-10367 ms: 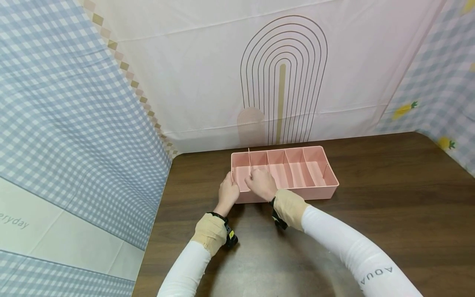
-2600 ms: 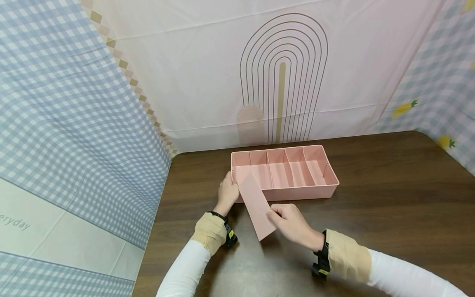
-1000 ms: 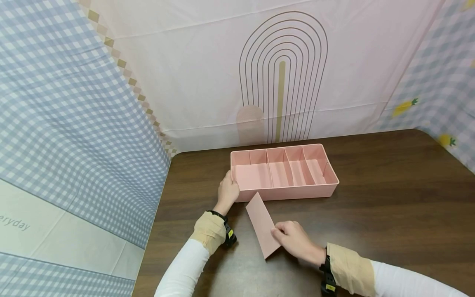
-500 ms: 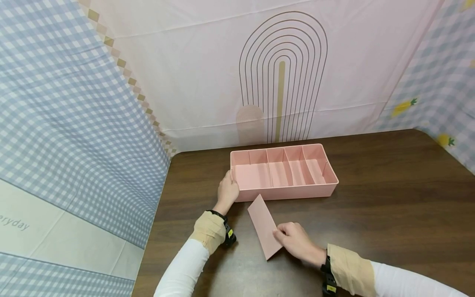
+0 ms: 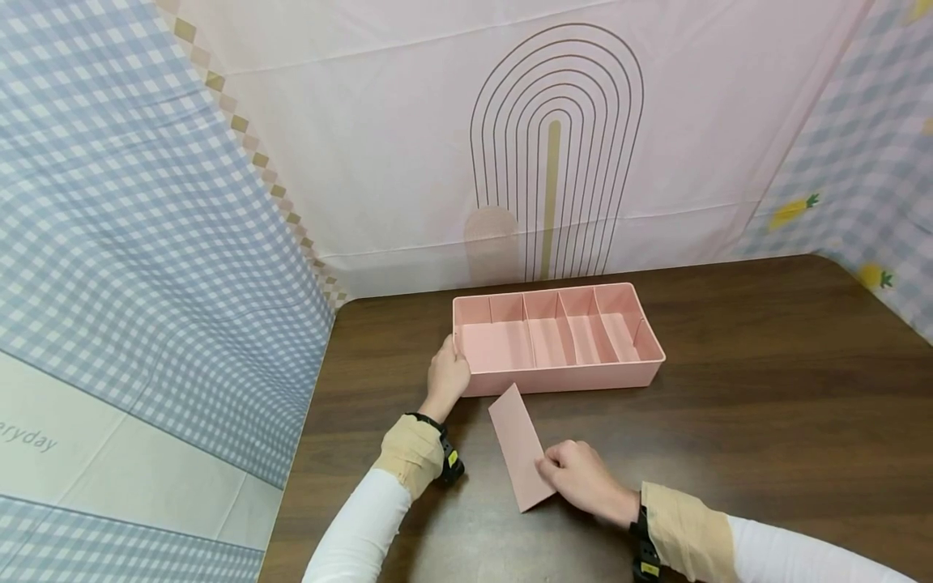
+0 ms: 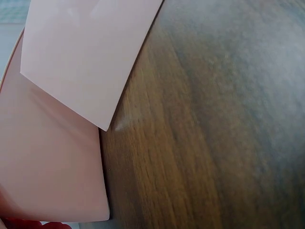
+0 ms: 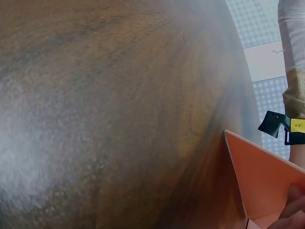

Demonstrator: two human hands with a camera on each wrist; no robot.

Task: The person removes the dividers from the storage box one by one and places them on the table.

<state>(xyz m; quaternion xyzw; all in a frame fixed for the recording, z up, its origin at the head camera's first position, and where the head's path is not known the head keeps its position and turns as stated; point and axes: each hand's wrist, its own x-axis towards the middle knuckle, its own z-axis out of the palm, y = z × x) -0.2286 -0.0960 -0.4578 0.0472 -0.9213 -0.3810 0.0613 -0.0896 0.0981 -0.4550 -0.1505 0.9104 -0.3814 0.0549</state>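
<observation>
A pink divided storage box [image 5: 561, 380] stands on the dark wooden table, open side up. My left hand [image 5: 446, 374] grips its near left corner, with fingers at the left wall. In front of the box, my right hand [image 5: 579, 476] pinches a flat pink divider panel [image 5: 521, 449] by its right edge. The panel is tilted, its far corner close to the box's front wall; whether it touches the table I cannot tell. In the left wrist view the panel [image 6: 90, 52] overlaps the box wall [image 6: 52, 157]. Fingers [image 7: 293, 210] lie against a pink panel in the right wrist view.
Three dividers stand inside the box, with one wide compartment at its left end. The wooden table [image 5: 765, 389] extends on both sides. A white cloth [image 5: 379, 146] hangs behind it, and blue checked cloth [image 5: 146, 202] at the left.
Earlier, my right hand was inside the box at its leftmost divider. It has since drawn that divider out and brought it toward me, then barely moved. My left hand has stayed on the corner.
</observation>
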